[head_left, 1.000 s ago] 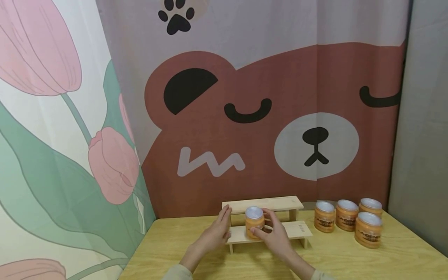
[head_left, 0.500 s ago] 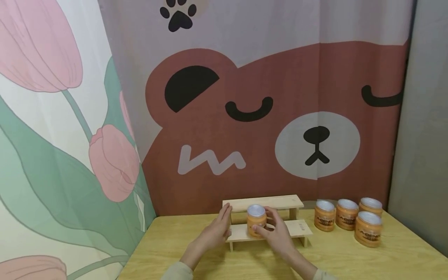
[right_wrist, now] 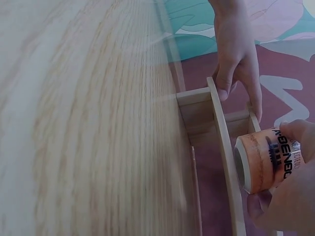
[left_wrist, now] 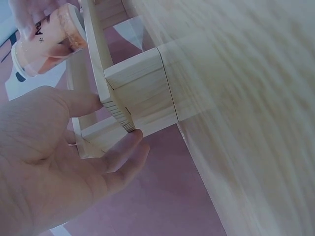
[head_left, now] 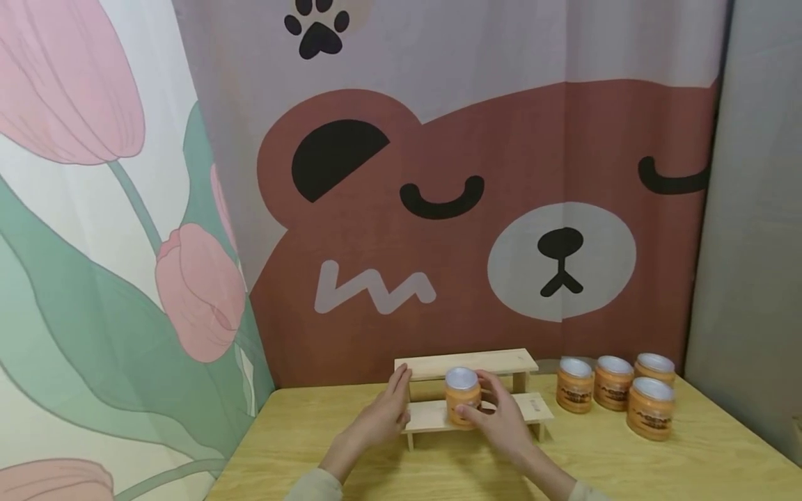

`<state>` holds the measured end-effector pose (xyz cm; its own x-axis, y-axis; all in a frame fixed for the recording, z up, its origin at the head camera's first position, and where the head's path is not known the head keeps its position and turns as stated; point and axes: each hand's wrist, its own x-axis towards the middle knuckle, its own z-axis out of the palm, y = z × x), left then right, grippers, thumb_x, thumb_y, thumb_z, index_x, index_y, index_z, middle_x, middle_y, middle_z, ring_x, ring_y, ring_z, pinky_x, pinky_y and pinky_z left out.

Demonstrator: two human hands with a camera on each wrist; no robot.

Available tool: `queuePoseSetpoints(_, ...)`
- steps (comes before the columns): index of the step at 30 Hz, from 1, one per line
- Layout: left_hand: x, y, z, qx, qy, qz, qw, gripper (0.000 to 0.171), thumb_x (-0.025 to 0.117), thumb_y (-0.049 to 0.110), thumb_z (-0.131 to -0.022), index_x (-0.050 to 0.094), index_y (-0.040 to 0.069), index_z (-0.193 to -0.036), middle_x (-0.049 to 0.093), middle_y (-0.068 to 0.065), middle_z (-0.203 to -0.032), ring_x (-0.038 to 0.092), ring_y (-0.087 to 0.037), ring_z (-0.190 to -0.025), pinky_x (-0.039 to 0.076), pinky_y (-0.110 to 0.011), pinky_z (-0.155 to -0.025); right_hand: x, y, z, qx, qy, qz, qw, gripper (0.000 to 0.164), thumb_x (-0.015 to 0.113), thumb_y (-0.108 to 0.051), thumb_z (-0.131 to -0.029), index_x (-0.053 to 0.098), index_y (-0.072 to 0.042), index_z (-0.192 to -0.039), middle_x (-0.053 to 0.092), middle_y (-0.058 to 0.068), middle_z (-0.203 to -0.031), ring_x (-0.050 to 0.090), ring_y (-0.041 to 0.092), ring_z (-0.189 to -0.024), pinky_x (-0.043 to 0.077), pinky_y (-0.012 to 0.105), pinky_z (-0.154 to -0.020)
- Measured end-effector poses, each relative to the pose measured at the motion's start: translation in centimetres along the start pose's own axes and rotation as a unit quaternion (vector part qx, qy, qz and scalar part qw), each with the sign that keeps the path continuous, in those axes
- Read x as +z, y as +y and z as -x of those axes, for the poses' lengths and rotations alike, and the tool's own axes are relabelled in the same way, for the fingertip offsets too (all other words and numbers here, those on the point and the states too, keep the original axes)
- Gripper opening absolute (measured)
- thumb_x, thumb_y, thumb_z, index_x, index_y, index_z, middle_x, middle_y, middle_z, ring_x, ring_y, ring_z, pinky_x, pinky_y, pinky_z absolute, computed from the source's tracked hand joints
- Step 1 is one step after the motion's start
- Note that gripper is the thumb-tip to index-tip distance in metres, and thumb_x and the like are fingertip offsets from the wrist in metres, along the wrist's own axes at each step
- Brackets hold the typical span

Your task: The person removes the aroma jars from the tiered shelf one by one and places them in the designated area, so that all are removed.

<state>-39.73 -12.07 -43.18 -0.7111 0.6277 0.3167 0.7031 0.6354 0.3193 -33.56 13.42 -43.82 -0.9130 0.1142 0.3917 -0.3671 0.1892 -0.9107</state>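
A small orange jar (head_left: 462,398) with a pale lid and dark lettering is over the lower step of a two-step wooden rack (head_left: 432,416). My right hand (head_left: 501,421) grips this jar from the right, thumb in front and fingers around the far side. In the right wrist view the base of the jar (right_wrist: 261,162) is very close to the step; I cannot tell if it touches. At the rack's left end, my left hand (head_left: 381,417) touches the wood with nearly straight fingers. The left wrist view shows its fingertips (left_wrist: 134,136) against the step's end.
Several matching orange jars (head_left: 651,410) stand grouped on the wood-grain table (head_left: 301,424), right of the rack. Behind the table hangs a curtain (head_left: 351,334) with a bear print, and a tulip-print curtain (head_left: 207,417) hangs at the left.
The jar in my right hand has shifted slightly to the right along the lower step. My left hand has stayed at the rack's left end. The head view has moved a little.
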Motion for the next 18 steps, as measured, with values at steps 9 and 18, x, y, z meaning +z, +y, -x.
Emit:
queuePoseSetpoints(9, 0.0, 0.1, -0.1, -0.002, 0.002, -0.002, 1.0000, 0.077, 0.059, 0.004, -0.102, 0.011, 0.001, -0.162, 0.003, -0.017, -0.168, 0.055, -0.038, -0.120, 0.044, -0.021, -0.049, -2.0, -1.0, 0.8, -0.006, 0.003, 0.032, 0.999, 0.074, 0.087, -0.018, -0.084, 0.048, -0.008, -0.146, 0.057, 0.014, -0.134, 0.056, 0.033, -0.121, 0.053, 0.036, -0.089)
queuePoseSetpoints(18, -0.1, 0.4, 0.2, 0.004, 0.004, -0.004, 1.0000, 0.076, 0.060, 0.004, -0.101, 0.013, -0.001, -0.161, 0.005, -0.020, -0.167, 0.055, -0.042, -0.117, 0.043, -0.022, -0.048, -4.7, -1.3, 1.4, 0.019, 0.000, 0.059, 0.998, 0.077, 0.085, -0.025, -0.086, 0.043, -0.011, -0.148, 0.053, 0.015, -0.138, 0.053, 0.034, -0.123, 0.052, 0.044, -0.094)
